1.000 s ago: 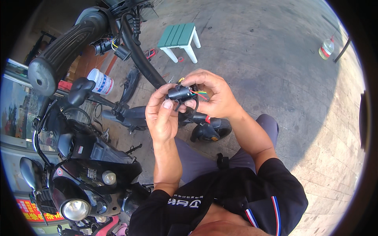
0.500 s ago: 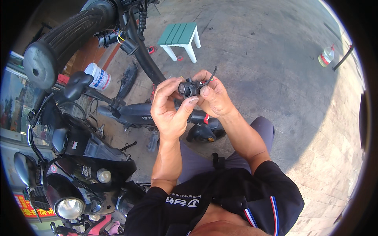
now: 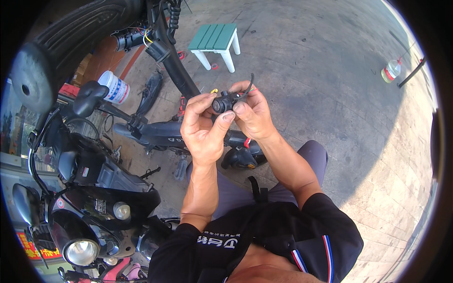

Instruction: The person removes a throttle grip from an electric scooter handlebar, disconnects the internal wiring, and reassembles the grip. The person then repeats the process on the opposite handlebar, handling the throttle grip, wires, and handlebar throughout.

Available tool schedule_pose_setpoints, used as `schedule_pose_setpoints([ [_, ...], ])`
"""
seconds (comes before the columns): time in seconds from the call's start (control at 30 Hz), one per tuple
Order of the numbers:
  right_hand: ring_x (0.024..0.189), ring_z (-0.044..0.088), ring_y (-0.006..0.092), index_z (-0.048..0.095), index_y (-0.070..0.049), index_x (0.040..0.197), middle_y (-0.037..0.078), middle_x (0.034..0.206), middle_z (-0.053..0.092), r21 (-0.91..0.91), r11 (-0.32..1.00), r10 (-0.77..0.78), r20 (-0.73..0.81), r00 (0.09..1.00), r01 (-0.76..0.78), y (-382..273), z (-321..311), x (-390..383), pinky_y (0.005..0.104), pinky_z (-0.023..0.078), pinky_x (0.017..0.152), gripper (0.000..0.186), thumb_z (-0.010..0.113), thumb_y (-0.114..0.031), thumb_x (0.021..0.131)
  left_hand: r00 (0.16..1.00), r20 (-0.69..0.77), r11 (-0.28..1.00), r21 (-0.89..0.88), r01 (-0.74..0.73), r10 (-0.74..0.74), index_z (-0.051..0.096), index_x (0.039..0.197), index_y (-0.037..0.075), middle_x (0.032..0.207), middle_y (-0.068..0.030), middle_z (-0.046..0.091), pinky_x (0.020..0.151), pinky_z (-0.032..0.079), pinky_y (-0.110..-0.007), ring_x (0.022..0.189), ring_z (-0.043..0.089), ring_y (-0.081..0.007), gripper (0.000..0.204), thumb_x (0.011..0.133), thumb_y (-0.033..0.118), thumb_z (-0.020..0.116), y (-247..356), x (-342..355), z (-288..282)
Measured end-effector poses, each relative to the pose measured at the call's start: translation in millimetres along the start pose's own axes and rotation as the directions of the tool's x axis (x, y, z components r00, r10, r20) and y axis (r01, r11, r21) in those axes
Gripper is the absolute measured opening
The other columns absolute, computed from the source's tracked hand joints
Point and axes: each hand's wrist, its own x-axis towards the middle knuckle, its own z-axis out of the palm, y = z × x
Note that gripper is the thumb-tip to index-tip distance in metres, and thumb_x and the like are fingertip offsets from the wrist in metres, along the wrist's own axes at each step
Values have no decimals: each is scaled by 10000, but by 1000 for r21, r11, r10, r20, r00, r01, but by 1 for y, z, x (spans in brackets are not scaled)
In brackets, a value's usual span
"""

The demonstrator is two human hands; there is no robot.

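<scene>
Both hands raised together in front of the chest, pinching one small black cylindrical plastic part (image 3: 222, 104) between them. Left hand (image 3: 202, 127) at about 7 o'clock from the part, palm turned up and toward the face, fingers curled, thumb tip pressed against the part's lower right side. Right hand (image 3: 253, 114) at about 4 o'clock from it, fingers wrapped over the top and back, closed on the part's right end. Held, then, by both, roughly equally near, though the right covers more of it. Long axis hard to fix at this size: seems to run roughly 9 to 3 o'clock, round face toward the left hand. Short black wire (image 3: 249, 82) curling up toward 12 o'clock from the right-hand side; a bit of yellow at the upper left edge, too small to tell what.

Forearms rising from the lower edge, left near vertical, right slanting in from 5 o'clock, both in black sleeves.

Beyond the hands: black scooter frame (image 3: 155, 132) lying across at 9 o'clock, a black handlebar grip (image 3: 71, 40) at 10 o'clock, a green-topped white plastic stool (image 3: 216, 40) at 12 o'clock, a white tub (image 3: 114, 87) near the frame, a clear bottle (image 3: 391, 70) well apart at 2 o'clock on grey concrete floor (image 3: 330, 94).
</scene>
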Motion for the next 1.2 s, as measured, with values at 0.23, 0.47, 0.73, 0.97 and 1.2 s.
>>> schedule_pose_setpoints([
  [0.23, 973, 628, 169, 498, -6, 1238, 101, 1065, 634, -120, 992, -41, 19, 999, 43, -4, -1, 5, 322, 521, 848, 503, 748, -216, 856, 995, -17, 994, -46, 99, -100, 576, 1198, -27, 1135, -117, 580, 782, 518, -280, 914, 597, -152, 402, 821, -36, 716, -2, -1, 0],
  [0.47, 954, 641, 162, 519, 25, 1242, 114, 1074, 654, -203, 979, 30, 43, 999, -20, -13, 2, 4, 308, 529, 840, 549, 778, -223, 826, 999, -19, 993, -111, 42, -44, 570, 1188, -49, 1143, -123, 566, 772, 525, -282, 908, 602, -151, 368, 843, -31, 698, 4, -1, 6],
  [0.73, 921, 595, 112, 577, -10, 1140, 54, 1022, 635, -235, 963, -131, 29, 991, 134, -1, 5, 5, 277, 500, 801, 364, 740, -76, 820, 999, -43, 998, -58, -13, 10, 570, 1180, -16, 1174, -119, 599, 962, 448, -333, 1068, 589, -192, 340, 876, 79, 689, -2, -6, 7],
  [0.97, 968, 578, 127, 537, -11, 1170, 59, 1048, 598, -313, 940, -117, 65, 991, 132, -11, 8, 4, 295, 476, 869, 468, 781, -106, 782, 999, -19, 996, -82, -28, 26, 555, 1186, -18, 1169, -133, 597, 964, 448, -343, 1076, 583, -201, 365, 882, 128, 696, -6, -8, 1],
  [1.2, 994, 563, 132, 500, -15, 1158, 53, 1065, 557, -202, 969, -120, 118, 986, 142, -10, 18, -1, 278, 475, 863, 548, 839, -62, 730, 998, -27, 982, -181, -55, 51, 538, 1228, 3, 1196, -150, 580, 993, 437, -368, 1104, 565, -223, 434, 882, 202, 708, -6, -10, -1],
])
